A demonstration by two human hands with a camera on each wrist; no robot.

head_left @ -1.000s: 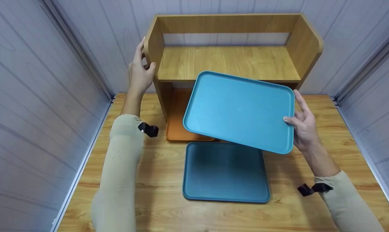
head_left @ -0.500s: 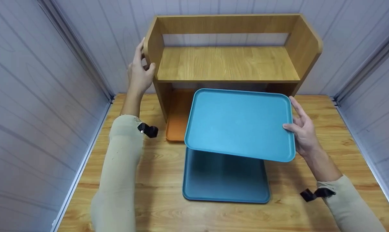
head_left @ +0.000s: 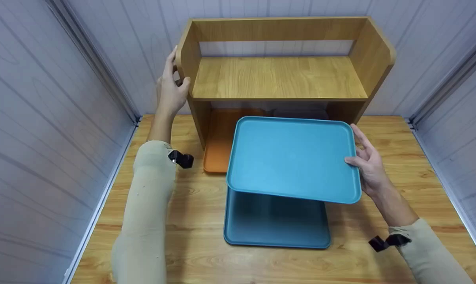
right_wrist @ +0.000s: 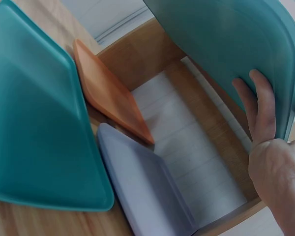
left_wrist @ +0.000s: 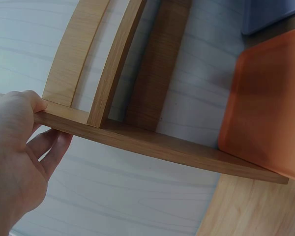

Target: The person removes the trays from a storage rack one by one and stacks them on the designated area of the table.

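Note:
My right hand [head_left: 367, 165] grips the right edge of a light blue tray [head_left: 293, 157], thumb on top and fingers [right_wrist: 263, 105] underneath, holding it in the air in front of a wooden shelf [head_left: 279, 77]. Under it a darker teal tray [head_left: 275, 223] lies flat on the wooden table. My left hand [head_left: 171, 88] holds the shelf's left side panel [left_wrist: 137, 140], thumb on its front edge. An orange tray [head_left: 218, 142] lies under the shelf at the left, sticking out forward. Beside it a grey-lilac tray [right_wrist: 142, 189] lies under the shelf.
The wooden table [head_left: 400, 130] is boxed in by pale panelled walls on the left, right and back. The shelf's upper board is bare. Black straps sit on both my sleeves.
The light blue tray has come down and toward me, from in front of the shelf's upper board to below it, and levelled out. My left hand has stayed on the shelf.

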